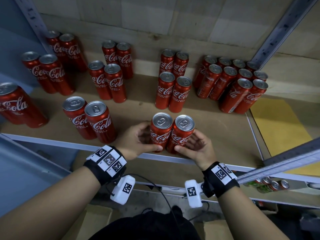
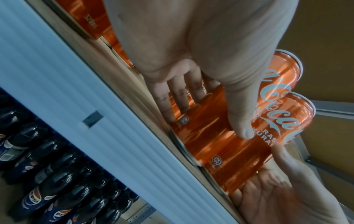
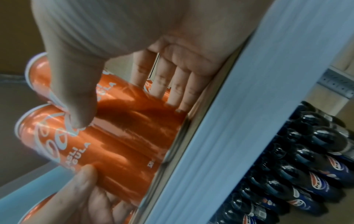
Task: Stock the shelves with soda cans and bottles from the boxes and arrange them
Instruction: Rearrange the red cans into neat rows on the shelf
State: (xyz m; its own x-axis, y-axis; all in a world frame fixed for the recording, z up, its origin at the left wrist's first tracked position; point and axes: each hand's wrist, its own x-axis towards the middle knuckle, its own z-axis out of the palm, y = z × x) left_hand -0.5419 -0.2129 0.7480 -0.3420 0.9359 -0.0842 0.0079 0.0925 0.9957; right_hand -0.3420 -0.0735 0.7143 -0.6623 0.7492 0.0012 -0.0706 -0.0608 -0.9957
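Observation:
Two red Coca-Cola cans stand upright side by side at the front edge of the brown shelf board (image 1: pixel 218 134). My left hand (image 1: pixel 149 137) holds the left can (image 1: pixel 160 134), thumb on its front and fingers behind it. My right hand (image 1: pixel 187 142) holds the right can (image 1: pixel 181 134) the same way from the right. In the left wrist view my left hand (image 2: pixel 208 121) lies along the left can (image 2: pixel 201 136), with the right can (image 2: pixel 239 165) beside it. In the right wrist view my right hand (image 3: pixel 128 115) is on the right can (image 3: pixel 138 104), next to the left can (image 3: pixel 114 154).
Pairs of the same cans stand in rows across the shelf; the nearest pair (image 1: pixel 90 118) is to the left and a dense cluster (image 1: pixel 233 84) at the back right. A yellow sheet (image 1: pixel 277 127) lies at the right. Pepsi bottles (image 2: pixel 47 181) fill the shelf below. A metal upright (image 1: pixel 277 32) rises at the right.

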